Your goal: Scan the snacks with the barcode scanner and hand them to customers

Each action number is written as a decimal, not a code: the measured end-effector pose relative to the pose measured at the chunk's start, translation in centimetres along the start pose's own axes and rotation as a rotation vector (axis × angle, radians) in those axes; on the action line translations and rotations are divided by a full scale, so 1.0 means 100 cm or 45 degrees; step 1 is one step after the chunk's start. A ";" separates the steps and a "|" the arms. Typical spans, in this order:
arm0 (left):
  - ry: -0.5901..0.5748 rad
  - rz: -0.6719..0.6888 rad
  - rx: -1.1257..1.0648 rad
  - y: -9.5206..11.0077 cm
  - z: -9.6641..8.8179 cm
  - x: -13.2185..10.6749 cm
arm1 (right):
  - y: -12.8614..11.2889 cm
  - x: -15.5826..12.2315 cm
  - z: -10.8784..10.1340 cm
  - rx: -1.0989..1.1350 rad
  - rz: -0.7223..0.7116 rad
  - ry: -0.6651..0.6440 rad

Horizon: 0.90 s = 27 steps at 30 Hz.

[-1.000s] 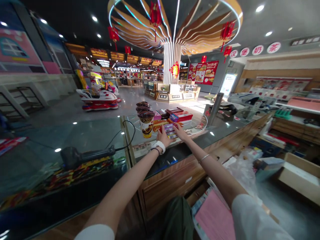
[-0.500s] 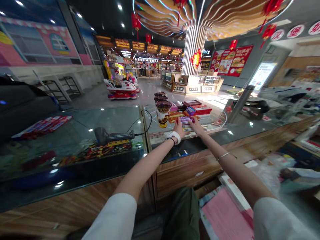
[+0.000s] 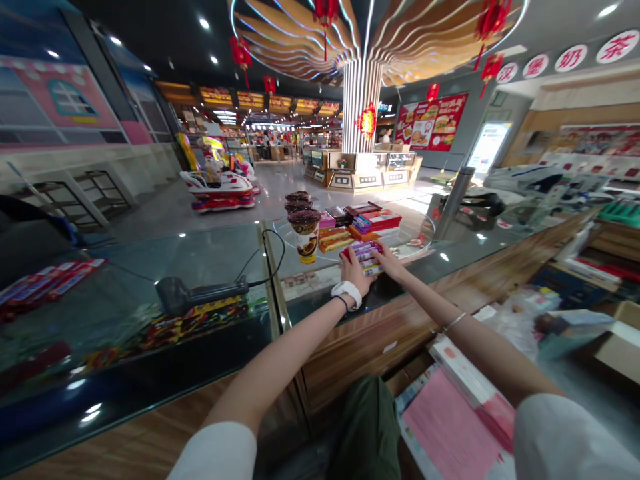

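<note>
Left hand [image 3: 354,275] and right hand [image 3: 386,261] on a purple snack stack [image 3: 366,259], fingers [image 3: 387,252] closed around its two ends, holding it. Stack over the glass bench [image 3: 215,257], just beside orange bars [image 3: 335,240], near stacked cups [image 3: 304,230] to the left. Barcode scanner [image 3: 200,291] lying on the glass further left, cord [image 3: 273,250] trailing.

The left hand [image 3: 354,271] and right hand [image 3: 386,260] reach toward 12 o'clock on outstretched arms [image 3: 280,353] — angled inward, nearly touching each other.
</note>
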<state>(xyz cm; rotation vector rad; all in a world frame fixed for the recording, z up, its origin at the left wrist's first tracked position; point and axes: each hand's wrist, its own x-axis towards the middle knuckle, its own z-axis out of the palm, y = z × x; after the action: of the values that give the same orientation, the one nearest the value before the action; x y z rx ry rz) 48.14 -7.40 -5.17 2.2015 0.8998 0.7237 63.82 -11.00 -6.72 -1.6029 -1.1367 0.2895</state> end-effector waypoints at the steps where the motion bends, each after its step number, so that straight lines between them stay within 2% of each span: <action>1: 0.021 0.008 0.034 0.003 0.002 -0.003 | 0.000 -0.003 -0.002 0.003 -0.013 -0.010; 4: 0.058 0.001 0.186 0.010 0.000 -0.010 | -0.003 -0.008 -0.005 -0.005 -0.047 -0.021; 8: 0.001 0.020 0.327 0.012 -0.013 -0.011 | -0.010 -0.010 -0.005 -0.065 -0.048 -0.003; 17: -0.168 0.187 0.450 -0.004 -0.040 -0.006 | -0.024 -0.008 -0.006 -0.218 -0.016 -0.034; 20: -0.103 0.236 0.449 -0.006 -0.051 0.013 | -0.024 -0.009 -0.005 -0.232 -0.017 -0.011; 23: -0.014 0.333 0.299 -0.006 -0.061 0.048 | -0.023 -0.013 -0.003 -0.228 -0.030 0.015; 25: -0.069 0.354 0.277 -0.006 -0.064 0.071 | -0.023 -0.014 -0.003 -0.222 -0.045 0.032; 27: -0.157 0.269 0.285 -0.009 -0.062 0.087 | -0.023 -0.015 -0.002 -0.219 -0.058 0.039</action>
<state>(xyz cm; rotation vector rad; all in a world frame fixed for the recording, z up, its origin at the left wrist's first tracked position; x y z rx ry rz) 48.86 1.87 0.24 2.5377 0.7228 0.5982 61.99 -12.48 -5.18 -1.7228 -1.1990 0.1401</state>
